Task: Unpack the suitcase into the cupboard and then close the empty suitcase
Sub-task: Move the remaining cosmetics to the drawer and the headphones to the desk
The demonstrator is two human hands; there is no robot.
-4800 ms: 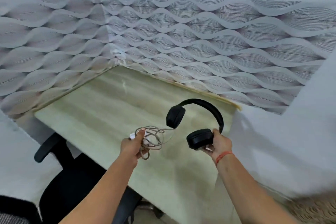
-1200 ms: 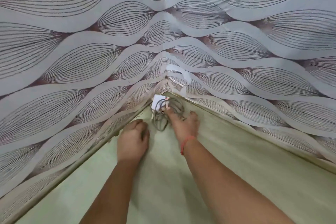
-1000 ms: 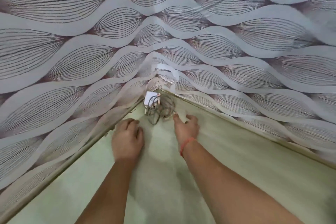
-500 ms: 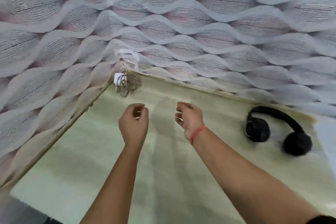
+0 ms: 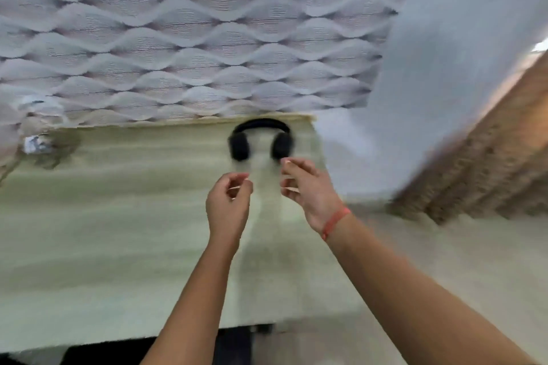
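Note:
Black headphones [image 5: 261, 141] lie flat on the pale wooden desk [image 5: 118, 231], near its far right corner against the wall. A coiled grey cable with a white plug [image 5: 44, 147] sits in the desk's far left corner. My left hand [image 5: 228, 204] hovers over the desk just in front of the headphones, fingers loosely curled and holding nothing. My right hand [image 5: 308, 190] hovers beside it, its fingertips close to the right ear cup, with nothing in it. The frame is blurred by motion. No suitcase is in view.
Wave-patterned wallpaper [image 5: 192, 38] backs the desk, and a plain white wall [image 5: 444, 68] stands to the right. A brown woven surface [image 5: 489, 163] shows at the far right. Something black [image 5: 148, 350] sits under the desk's front edge.
Both hands left the cable in the left corner and moved right to just in front of the headphones. The view swung right with them.

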